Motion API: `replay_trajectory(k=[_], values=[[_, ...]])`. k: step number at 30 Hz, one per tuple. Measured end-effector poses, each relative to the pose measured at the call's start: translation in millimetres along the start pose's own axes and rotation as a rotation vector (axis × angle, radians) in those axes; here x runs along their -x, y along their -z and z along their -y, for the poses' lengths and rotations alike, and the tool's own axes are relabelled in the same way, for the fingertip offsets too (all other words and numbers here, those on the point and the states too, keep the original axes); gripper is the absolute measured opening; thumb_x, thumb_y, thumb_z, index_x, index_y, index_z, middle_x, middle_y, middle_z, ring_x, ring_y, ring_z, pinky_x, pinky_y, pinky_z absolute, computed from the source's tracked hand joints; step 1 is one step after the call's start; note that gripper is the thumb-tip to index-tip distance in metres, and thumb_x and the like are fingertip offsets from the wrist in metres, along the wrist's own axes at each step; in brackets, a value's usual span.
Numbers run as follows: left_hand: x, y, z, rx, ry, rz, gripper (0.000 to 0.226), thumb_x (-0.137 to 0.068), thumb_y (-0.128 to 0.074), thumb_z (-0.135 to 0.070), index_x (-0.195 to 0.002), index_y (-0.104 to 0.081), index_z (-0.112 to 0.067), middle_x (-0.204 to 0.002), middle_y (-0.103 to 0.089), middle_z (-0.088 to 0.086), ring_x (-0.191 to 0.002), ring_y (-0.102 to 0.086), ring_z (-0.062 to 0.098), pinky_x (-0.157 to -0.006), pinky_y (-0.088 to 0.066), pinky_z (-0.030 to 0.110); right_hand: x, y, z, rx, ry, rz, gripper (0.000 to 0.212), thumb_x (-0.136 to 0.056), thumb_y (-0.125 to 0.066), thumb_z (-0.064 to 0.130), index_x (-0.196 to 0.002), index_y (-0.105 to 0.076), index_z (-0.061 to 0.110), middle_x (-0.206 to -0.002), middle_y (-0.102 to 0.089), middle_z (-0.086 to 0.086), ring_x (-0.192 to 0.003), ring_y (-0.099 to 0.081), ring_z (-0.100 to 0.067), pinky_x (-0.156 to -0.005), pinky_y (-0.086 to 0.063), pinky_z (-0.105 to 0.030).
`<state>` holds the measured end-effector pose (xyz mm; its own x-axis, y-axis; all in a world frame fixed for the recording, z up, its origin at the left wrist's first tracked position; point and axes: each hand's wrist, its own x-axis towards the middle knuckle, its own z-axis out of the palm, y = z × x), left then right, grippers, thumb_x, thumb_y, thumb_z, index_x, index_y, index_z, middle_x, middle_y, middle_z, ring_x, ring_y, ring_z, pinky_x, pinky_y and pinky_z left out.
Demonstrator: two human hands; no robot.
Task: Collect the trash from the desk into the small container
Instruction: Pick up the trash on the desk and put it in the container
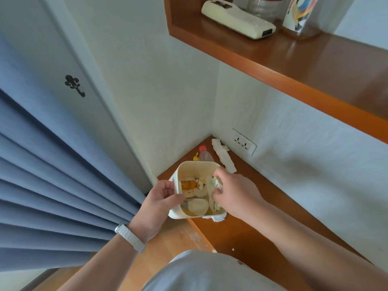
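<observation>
Small cream square plastic container (197, 166) is sitting at the corner edge of the brown wooden desk (262, 206), nearly full of wrappers.

Left hand (161, 196) is gripping its 9 o'clock wall. Right hand (231, 192), at 3 o'clock, is pinching a white-and-green wrapper (212, 183) and pushing it in.

Risks: the packed contents may be springing back out, and the one-wall grip could let the container tip floorward.

Crumpled white paper strip (223, 156) at 1 o'clock and red-capped clear plastic bottle (204, 155) at 12 are lying uncollected. The bottle likely won't fit.

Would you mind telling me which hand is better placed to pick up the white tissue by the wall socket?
Probably right: the right hand lies nearest the tissue, once it drops its wrapper; the left hand grips the container.
</observation>
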<state>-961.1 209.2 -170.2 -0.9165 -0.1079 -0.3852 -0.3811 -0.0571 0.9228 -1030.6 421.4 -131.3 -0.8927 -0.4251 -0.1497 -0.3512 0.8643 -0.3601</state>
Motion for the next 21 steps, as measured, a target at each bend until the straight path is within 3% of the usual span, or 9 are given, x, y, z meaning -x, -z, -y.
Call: replay_trajectory(k=[3,7,12,15,18,21], values=[[3.8,-0.9,0.4,-0.015,-0.004,0.001,0.066,-0.058,-0.083,-0.037,-0.108,-0.059,-0.002,-0.102,-0.072,0.021,-0.092,-0.07,0.039,-0.081,-0.06,0.042,0.6,-14.2,2.4,0.034,0.003,0.025,0.022,-0.091,-0.054,0.023,-0.111,-0.046,0.019,-0.068,-0.059,0.003,-0.058,-0.06,-0.017,-0.051,-0.051,-0.037],[7.5,0.0,3.0,-0.037,-0.004,-0.007,0.065,-0.057,-0.083,-0.034,-0.107,-0.059,0.001,-0.103,-0.071,0.025,-0.095,-0.068,0.047,-0.089,-0.055,0.057,6.0,-31.3,3.0,0.113,0.038,0.073,0.027,-0.094,-0.055,0.026,-0.12,-0.045,0.023,-0.074,-0.06,0.004,-0.065,-0.062,-0.017,-0.056,-0.055,-0.034],[10.6,-4.7,7.4,-0.07,0.022,0.014,0.062,-0.058,-0.083,-0.032,-0.105,-0.061,0.001,-0.093,-0.074,0.015,-0.085,-0.07,0.033,-0.084,-0.058,0.049,2.2,-32.0,0.6,0.249,0.027,0.292,0.029,-0.096,-0.053,0.023,-0.124,-0.049,0.02,-0.098,-0.067,-0.006,-0.085,-0.067,-0.026,-0.069,-0.057,-0.038],[11.5,-6.6,9.6,-0.083,0.033,0.022,0.055,-0.063,-0.082,-0.028,-0.105,-0.061,-0.001,-0.09,-0.074,0.011,-0.085,-0.071,0.032,-0.081,-0.059,0.043,3.9,-25.9,0.8,0.333,0.086,0.426,0.025,-0.095,-0.054,0.016,-0.12,-0.052,0.015,-0.102,-0.065,-0.007,-0.091,-0.065,-0.028,-0.078,-0.057,-0.04],[11.4,-5.8,9.1,-0.08,0.033,0.008,0.062,-0.06,-0.084,-0.035,-0.106,-0.061,-0.002,-0.098,-0.075,0.016,-0.092,-0.072,0.038,-0.088,-0.06,0.051,6.8,-25.6,-2.2,0.315,0.134,0.314,0.018,-0.094,-0.057,0.02,-0.112,-0.055,0.016,-0.09,-0.057,-0.002,-0.087,-0.065,-0.026,-0.074,-0.056,-0.039],[11.4,-6.4,7.6,-0.092,0.041,-0.002,0.064,-0.059,-0.084,-0.038,-0.108,-0.06,-0.004,-0.103,-0.074,0.016,-0.095,-0.073,0.036,-0.09,-0.059,0.054,6.4,-30.6,-3.1,0.279,0.158,0.227,0.019,-0.092,-0.058,0.023,-0.11,-0.06,0.018,-0.091,-0.057,0.001,-0.084,-0.065,-0.025,-0.074,-0.057,-0.041]])
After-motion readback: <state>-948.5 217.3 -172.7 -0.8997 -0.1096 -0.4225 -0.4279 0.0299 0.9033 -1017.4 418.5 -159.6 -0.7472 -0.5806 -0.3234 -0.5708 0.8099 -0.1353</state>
